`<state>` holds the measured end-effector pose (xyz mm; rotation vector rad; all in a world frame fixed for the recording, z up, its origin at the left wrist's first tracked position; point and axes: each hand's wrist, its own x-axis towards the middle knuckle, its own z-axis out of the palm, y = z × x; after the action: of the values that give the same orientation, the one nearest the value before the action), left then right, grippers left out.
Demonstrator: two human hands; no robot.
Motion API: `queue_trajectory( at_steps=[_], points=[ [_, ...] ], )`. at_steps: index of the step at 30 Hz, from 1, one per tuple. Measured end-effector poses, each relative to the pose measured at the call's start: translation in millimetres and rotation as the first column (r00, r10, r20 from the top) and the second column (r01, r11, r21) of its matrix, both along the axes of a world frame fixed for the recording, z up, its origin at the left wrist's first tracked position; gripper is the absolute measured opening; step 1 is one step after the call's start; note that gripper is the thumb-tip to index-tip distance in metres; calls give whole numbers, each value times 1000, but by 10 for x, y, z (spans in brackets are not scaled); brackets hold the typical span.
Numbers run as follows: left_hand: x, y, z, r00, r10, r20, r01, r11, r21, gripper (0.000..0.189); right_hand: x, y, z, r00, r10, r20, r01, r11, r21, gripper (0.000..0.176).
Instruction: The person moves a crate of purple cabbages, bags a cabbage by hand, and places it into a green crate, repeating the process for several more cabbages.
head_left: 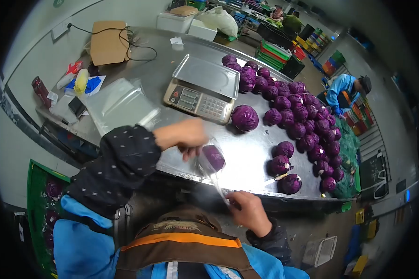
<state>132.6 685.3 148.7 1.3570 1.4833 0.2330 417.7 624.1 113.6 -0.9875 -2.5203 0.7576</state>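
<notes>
A purple cabbage [213,158] sits inside a clear plastic bag [220,182] at the near edge of the steel table. My right hand [249,211] is closed on the gathered end of this bag, in front of the table edge. My left hand [186,137] is just left of the bagged cabbage, its fingers curled downward; whether they pinch any of the film is hidden. Beyond it stands a digital scale [201,90] with a bare metal pan. One larger purple cabbage [244,118] rests against the scale's right side.
Many loose purple cabbages [300,113] cover the table's right side. A knife [277,178] lies among the nearest ones. Flat plastic bags [121,104] are stacked at left. A green crate [37,200] with cabbages stands below left. A co-worker [342,90] bends at the far right.
</notes>
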Motion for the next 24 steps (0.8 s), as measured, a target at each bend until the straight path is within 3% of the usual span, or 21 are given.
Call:
queue_trajectory(
  at_steps=[2, 4, 5, 6, 8, 9, 10, 12, 14, 15, 16, 18, 19, 20, 23, 24],
  points=[
    [-11, -360, -78, 985, -1, 171, 29, 987, -160, 39, 159, 82, 35, 1000, -16, 7, 16, 1000, 12, 23],
    [96, -780, -180, 969, 19, 248, 34, 978, -208, 41, 252, 107, 75, 992, -78, 99, 55, 974, 220, 27],
    [174, -991, -228, 961, -10, 276, 51, 988, -144, 41, 126, 42, 248, 997, -49, 65, 27, 951, 308, 31],
    [213, -1177, -269, 953, -32, 302, 61, 994, -87, 42, 15, -29, 318, 997, -39, 60, 20, 958, 286, 31],
    [315, -1418, -330, 968, -42, 246, 63, 995, -80, 42, -199, -196, 330, 965, 92, -247, -63, 990, 124, 33],
    [342, -1510, -430, 982, -138, 128, 134, 990, 35, 38, -311, -260, 287, 941, 190, -279, -179, 982, 64, 35],
    [381, -1532, -485, 995, -70, -72, 77, 991, 110, 32, -401, -310, 176, 926, 236, -295, -242, 970, 16, 34],
    [422, -1551, -520, 962, 222, -162, -108, 848, 518, 28, -474, -394, -86, 943, 237, -235, -267, 958, -105, 31],
    [368, -1440, -309, 976, 205, -71, -169, 924, 344, 27, -445, -412, -155, 954, 255, -155, -283, 939, -196, 29],
    [345, -1388, -240, 973, 228, 31, -230, 961, 153, 28, -439, -426, -178, 960, 269, -71, -278, 920, -275, 27],
    [335, -1413, -261, 972, 233, 27, -234, 961, 144, 28, -457, -442, -186, 959, 274, -75, -284, 916, -283, 27],
    [332, -1417, -319, 890, 255, 377, -241, 967, -85, 30, -488, -430, -176, 978, 120, -173, -166, 946, -279, 23],
    [340, -1476, -356, 865, 272, 422, -239, 962, -130, 26, -502, -423, -235, 967, 21, -254, -103, 944, -314, 19],
    [361, -1542, -402, 867, 267, 420, -230, 964, -136, 26, -520, -424, -231, 966, -73, -249, -37, 911, -411, 16],
    [439, -1718, -525, 786, 476, 395, -519, 855, 3, 18, -602, -439, -204, 952, -137, -274, 1, 896, -444, 17],
    [468, -1753, -577, 789, 473, 393, -515, 857, 1, 18, -617, -449, -247, 943, -157, -293, -12, 865, -502, 18]
  ],
)
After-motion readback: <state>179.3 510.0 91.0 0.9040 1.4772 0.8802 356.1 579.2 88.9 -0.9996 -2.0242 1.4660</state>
